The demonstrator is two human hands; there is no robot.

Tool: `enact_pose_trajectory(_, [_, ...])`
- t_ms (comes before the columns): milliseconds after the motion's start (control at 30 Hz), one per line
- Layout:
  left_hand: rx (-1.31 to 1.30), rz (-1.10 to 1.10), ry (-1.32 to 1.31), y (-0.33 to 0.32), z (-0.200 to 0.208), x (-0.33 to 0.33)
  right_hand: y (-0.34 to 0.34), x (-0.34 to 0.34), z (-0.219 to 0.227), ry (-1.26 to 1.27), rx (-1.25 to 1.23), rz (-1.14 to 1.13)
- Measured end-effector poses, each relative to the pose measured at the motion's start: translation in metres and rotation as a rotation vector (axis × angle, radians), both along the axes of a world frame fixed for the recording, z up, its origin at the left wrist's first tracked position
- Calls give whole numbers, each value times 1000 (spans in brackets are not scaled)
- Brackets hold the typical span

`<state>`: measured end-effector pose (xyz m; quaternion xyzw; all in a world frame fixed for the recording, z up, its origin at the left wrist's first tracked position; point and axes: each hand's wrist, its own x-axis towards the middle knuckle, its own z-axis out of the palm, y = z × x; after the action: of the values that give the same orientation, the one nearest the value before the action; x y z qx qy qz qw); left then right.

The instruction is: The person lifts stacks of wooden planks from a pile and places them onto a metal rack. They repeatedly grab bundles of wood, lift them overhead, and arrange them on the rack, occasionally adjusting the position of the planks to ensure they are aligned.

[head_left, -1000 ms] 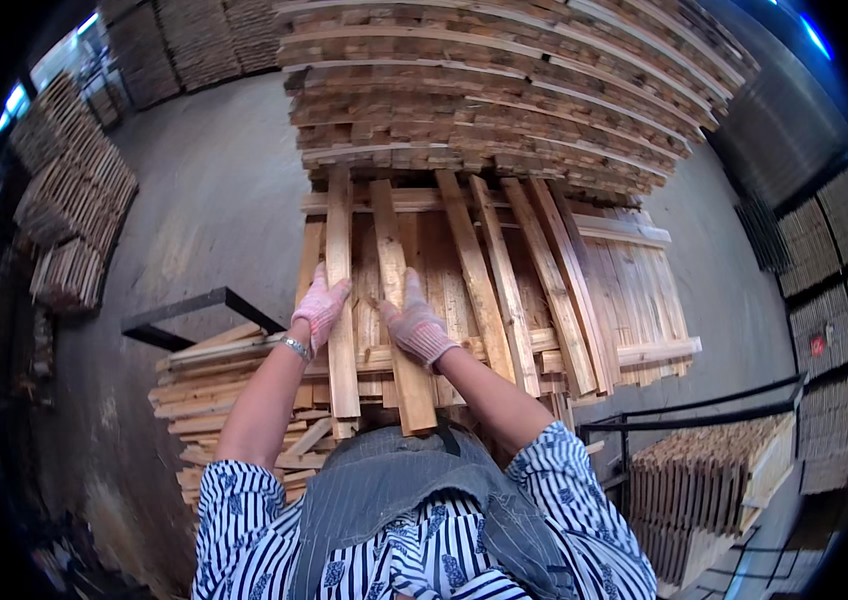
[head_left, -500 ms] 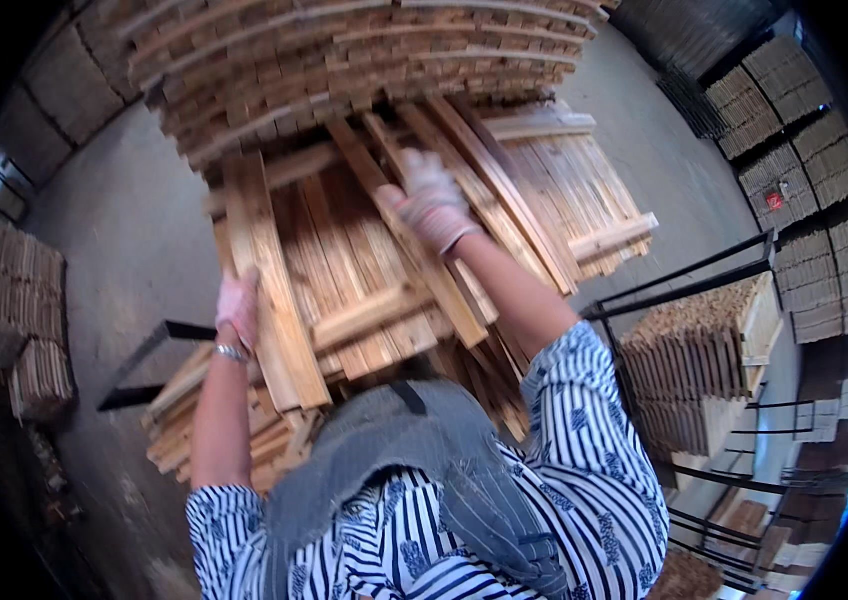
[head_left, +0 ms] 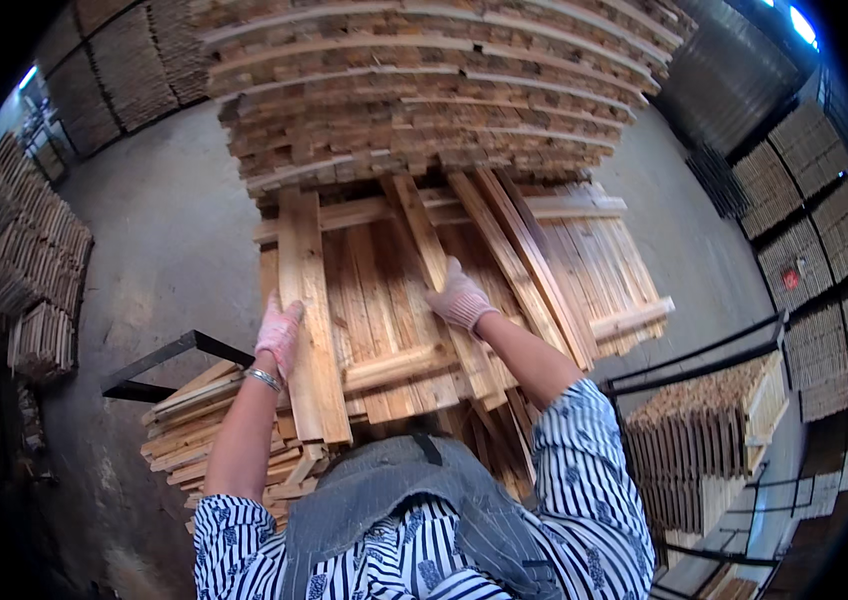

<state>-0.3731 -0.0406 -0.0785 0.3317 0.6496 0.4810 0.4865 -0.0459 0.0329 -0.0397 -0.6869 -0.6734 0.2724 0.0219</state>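
Observation:
Both my hands wear pale pinkish work gloves. My left hand (head_left: 281, 335) is closed on the left edge of a light wooden board (head_left: 312, 320), thumb on top. Toward the middle, my right hand (head_left: 461, 298) grips the right side of a narrower wooden board (head_left: 418, 228), its thumb also on top and the other fingers partly hidden. These boards lie lengthwise across a slatted wooden panel (head_left: 604, 245) with cross battens. More loose boards (head_left: 529, 265) rest slanted on the panel to the right of my right hand.
A tall stack of lumber (head_left: 424, 95) rises just beyond the panel. Loose wood pieces (head_left: 199, 430) lie at the lower left beside a black metal frame (head_left: 179, 350). On the right stand stacked panels (head_left: 694, 440) near black rails (head_left: 694, 350). More stacks (head_left: 44, 270) line the far left.
My right hand, blurred and farther forward over the middle boards before, has drawn back and closed on one. The left hand keeps its hold. The whole view has shifted.

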Motion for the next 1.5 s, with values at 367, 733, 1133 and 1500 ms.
enact_pose_trajectory(367, [-125, -28, 89, -6, 22, 7, -21, -139, -37, -157, 17, 529])
enact_pose_trajectory(733, [-20, 1, -51, -20, 27, -16, -42, -187, -60, 465, -49, -8])
enact_pose_trajectory(1133, [-10, 50, 194, -16, 2, -55, -50, -214, -23, 547, -136, 80])
enact_pose_trajectory(1500, [-230, -61, 109, -11, 50, -54, -32, -192, 23, 410, -217, 328])
